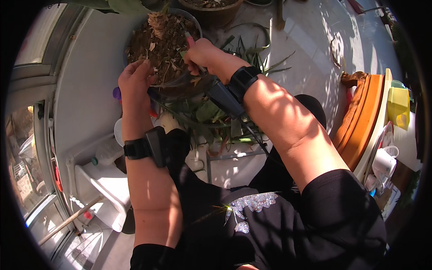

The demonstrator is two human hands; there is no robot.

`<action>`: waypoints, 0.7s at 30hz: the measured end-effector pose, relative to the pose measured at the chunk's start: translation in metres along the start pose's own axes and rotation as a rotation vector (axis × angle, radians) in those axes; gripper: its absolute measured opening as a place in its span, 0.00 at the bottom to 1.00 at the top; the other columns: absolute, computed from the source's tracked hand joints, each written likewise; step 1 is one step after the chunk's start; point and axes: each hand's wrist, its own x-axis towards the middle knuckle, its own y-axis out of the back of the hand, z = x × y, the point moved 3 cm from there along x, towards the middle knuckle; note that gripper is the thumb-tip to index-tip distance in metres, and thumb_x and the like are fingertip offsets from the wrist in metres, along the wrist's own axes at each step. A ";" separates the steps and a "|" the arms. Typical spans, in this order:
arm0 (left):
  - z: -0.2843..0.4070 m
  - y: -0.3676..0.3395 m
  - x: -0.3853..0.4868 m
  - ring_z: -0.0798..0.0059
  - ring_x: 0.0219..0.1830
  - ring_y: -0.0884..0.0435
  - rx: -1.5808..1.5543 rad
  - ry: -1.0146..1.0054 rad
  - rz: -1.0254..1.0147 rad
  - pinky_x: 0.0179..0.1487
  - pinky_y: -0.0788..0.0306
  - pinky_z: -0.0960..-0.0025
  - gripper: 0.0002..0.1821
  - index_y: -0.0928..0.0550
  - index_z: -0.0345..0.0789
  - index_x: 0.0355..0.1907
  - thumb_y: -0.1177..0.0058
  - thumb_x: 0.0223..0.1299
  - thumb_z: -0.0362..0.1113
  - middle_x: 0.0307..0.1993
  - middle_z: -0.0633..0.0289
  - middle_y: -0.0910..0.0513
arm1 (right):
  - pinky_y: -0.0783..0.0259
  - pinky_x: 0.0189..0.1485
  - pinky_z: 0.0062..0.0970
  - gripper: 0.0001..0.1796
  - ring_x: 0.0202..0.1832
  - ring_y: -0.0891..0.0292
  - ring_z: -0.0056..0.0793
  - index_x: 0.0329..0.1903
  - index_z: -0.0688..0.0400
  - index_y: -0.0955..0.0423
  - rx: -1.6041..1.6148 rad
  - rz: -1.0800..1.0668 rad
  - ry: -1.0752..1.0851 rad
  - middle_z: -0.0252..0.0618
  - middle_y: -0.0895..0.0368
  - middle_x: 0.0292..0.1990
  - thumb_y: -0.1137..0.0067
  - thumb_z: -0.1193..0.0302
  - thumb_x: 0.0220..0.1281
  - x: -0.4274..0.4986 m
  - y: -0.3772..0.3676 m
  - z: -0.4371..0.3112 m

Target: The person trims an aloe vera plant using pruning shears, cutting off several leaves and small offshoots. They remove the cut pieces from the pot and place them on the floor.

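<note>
Before me stands a round plant pot (199, 27) of brown soil (168, 47) strewn with dry leaf bits and small stones. A thick, scaly plant stem (158, 25) rises from it. Over the pot's near left side, my left hand (135, 75) pinches what looks like a thin pale plant scrap (146, 60) between its fingertips. My right hand (204, 55), at the right rim, is closed around a slim pink and grey tool (189, 38). The fingers hide most of this tool, so its kind is unclear. Both wrists wear black strapped devices.
Cut green leaves (212, 114) lie heaped between the pot and my knees. Another brown pot (216, 13) stands behind. At left are a white wall, a clear plastic bottle (106, 153) and a white plastic stool (101, 179). Carved wooden furniture (357, 118) stands at right.
</note>
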 end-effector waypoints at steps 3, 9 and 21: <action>0.001 0.000 0.001 0.80 0.33 0.25 -0.031 -0.010 0.003 0.34 0.30 0.77 0.17 0.23 0.28 0.42 0.41 0.53 0.35 0.32 0.63 0.23 | 0.31 0.24 0.35 0.08 0.25 0.24 0.38 0.32 0.72 0.28 0.001 -0.026 -0.033 0.48 0.23 0.28 0.48 0.77 0.52 -0.010 -0.002 0.012; 0.000 0.006 0.003 0.79 0.34 0.23 -0.040 -0.006 -0.009 0.35 0.28 0.77 0.14 0.24 0.29 0.44 0.45 0.56 0.33 0.33 0.64 0.22 | 0.22 0.38 0.39 0.12 0.43 0.23 0.47 0.39 0.71 0.31 0.797 -0.475 -0.142 0.58 0.25 0.39 0.52 0.75 0.53 -0.038 0.000 0.046; 0.005 0.024 -0.003 0.82 0.32 0.24 -0.027 -0.039 0.061 0.33 0.29 0.79 0.15 0.23 0.30 0.42 0.42 0.55 0.36 0.31 0.67 0.22 | 0.31 0.54 0.48 0.20 0.49 0.27 0.46 0.50 0.70 0.33 0.858 -0.555 -0.213 0.56 0.26 0.45 0.56 0.70 0.59 -0.085 0.001 0.095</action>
